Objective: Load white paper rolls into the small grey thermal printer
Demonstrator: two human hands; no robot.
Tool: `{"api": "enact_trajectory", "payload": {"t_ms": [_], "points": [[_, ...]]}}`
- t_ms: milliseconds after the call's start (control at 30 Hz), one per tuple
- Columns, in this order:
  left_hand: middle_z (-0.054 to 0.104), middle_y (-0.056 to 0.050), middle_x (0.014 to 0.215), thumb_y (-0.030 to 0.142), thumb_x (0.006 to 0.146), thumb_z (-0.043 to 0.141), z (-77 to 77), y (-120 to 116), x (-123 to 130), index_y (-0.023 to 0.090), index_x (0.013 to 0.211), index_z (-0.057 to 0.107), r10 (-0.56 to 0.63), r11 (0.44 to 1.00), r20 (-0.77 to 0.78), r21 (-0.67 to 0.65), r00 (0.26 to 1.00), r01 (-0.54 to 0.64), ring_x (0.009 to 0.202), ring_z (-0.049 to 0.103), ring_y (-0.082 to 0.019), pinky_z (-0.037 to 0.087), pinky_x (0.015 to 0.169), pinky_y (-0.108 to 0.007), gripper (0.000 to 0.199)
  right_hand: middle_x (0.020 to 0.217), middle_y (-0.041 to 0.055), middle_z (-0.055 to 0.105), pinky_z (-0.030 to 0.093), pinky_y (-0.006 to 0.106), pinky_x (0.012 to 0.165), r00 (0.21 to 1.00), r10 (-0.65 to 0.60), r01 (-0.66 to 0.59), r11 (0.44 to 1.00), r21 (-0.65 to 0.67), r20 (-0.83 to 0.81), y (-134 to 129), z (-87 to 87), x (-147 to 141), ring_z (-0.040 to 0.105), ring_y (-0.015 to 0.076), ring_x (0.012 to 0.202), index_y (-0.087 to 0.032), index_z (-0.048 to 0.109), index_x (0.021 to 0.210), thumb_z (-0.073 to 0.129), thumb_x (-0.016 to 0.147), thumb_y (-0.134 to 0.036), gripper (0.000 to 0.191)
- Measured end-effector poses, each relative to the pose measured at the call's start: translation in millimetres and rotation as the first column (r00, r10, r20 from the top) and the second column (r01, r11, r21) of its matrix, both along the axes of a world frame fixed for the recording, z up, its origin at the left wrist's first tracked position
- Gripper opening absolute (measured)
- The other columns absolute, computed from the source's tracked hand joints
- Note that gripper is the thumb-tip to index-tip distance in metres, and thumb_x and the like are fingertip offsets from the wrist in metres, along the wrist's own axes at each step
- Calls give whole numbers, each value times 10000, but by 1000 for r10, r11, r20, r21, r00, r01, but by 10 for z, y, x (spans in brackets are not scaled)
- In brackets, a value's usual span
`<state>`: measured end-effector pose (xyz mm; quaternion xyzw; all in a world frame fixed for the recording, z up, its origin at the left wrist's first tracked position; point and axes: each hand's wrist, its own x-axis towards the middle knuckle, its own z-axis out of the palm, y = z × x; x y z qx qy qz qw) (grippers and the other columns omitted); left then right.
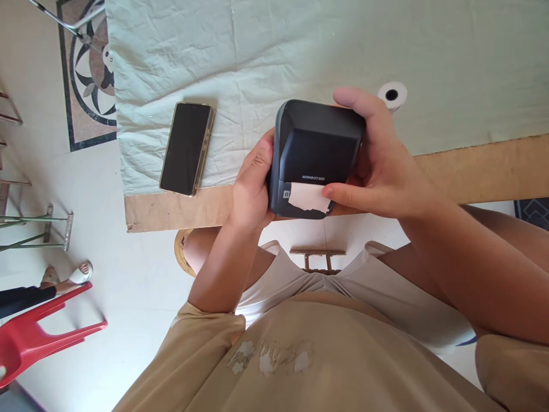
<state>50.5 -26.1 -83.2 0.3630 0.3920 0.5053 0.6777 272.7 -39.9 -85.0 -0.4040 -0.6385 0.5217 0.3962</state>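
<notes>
Between my two hands is a black label printer [323, 151] marked NIIMBOT, held above the table's front edge. My left hand [254, 186] grips its left side. On the other side, my right hand [380, 160] holds the printer with the thumb laid on its front by the paper. A white paper strip [306, 196] with a torn lower edge sticks out of the printer's front slot. Just beyond my right hand, a white paper roll [392, 95] with a dark core stands on the cloth. A smartphone [187, 149] with a dark screen lies left of my left hand.
A pale green cloth [257, 46] covers the table, leaving a bare wooden edge [180, 210] nearest me. On the floor at left are a red plastic chair [38, 337] and another person's foot [80, 273]. A patterned floor inlay [88, 74] shows beyond the table's left side.
</notes>
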Motion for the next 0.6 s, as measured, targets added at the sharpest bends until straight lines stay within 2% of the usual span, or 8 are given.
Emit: {"api": "enact_trajectory", "payload": {"t_ms": [67, 167, 300, 400, 467, 500, 567, 600], "points": [[690, -13, 769, 602, 1150, 671, -46, 11, -21, 290, 870, 794, 41, 999, -39, 7, 998, -41, 884, 786, -236, 654, 800, -360, 436, 1767, 85, 438, 652, 307, 592, 1000, 7, -7, 1000, -12, 8, -7, -7, -10, 712, 155, 931, -472, 317, 1739, 914, 895, -556, 1037], [686, -29, 754, 656, 1131, 663, -92, 22, -48, 317, 843, 772, 47, 999, -88, -1, 995, -47, 939, 796, -267, 643, 773, -375, 458, 1752, 93, 470, 639, 287, 590, 999, -21, 22, 1000, -12, 37, -18, -10, -22, 716, 150, 937, -442, 327, 1739, 916, 892, -596, 1044], [726, -43, 787, 655, 1116, 663, -87, 31, -50, 335, 823, 750, 42, 998, -95, -34, 995, -45, 1155, 810, -314, 671, 914, -399, 443, 1724, 108, 514, 681, 316, 668, 987, -88, 79, 995, 66, 134, -28, 74, -18, 761, 243, 1156, -392, 387, 1734, 899, 907, -626, 1001], [805, -35, 919, 528, 1140, 643, 3, 23, 12, 301, 937, 800, 49, 996, -20, -68, 999, -51, 1266, 797, -301, 671, 1066, -389, 342, 1686, 130, 546, 707, 355, 713, 939, -230, 166, 954, 251, 255, -60, 241, -18, 769, 298, 1249, -344, 548, 1651, 932, 884, -621, 901], [834, -41, 986, 443, 1158, 595, 100, 5, 86, 261, 999, 808, 44, 997, 62, -71, 997, -39, 1354, 783, -295, 653, 1171, -395, 322, 1512, 126, 669, 692, 376, 703, 885, -345, 205, 892, 403, 313, -102, 370, -23, 793, 288, 1151, -322, 644, 1547, 925, 892, -661, 790], [839, -50, 997, 411, 1161, 575, 150, -7, 126, 244, 995, 797, 34, 998, 100, -62, 994, -28, 1405, 771, -298, 643, 1211, -409, 323, 1346, 99, 731, 683, 387, 708, 856, -400, 222, 856, 466, 327, -124, 428, -23, 801, 271, 1064, -323, 675, 1492, 904, 911, -686, 722], [848, -74, 1063, 389, 1159, 583, 233, -33, 196, 218, 985, 765, 38, 998, 123, -51, 992, -32, 1522, 720, -311, 606, 1286, -440, 305, 1031, 32, 738, 672, 407, 745, 800, -482, 260, 815, 517, 358, -153, 518, -3, 796, 239, 907, -336, 703, 1411, 810, 1001, -703, 560], [848, -84, 1086, 394, 1147, 593, 258, -45, 222, 214, 978, 754, 42, 998, 120, -42, 992, -37, 1560, 697, -319, 601, 1296, -448, 294, 963, 15, 723, 666, 407, 747, 777, -507, 282, 810, 514, 373, -151, 548, 22, 790, 224, 847, -339, 712, 1379, 750, 1049, -703, 493]]}}
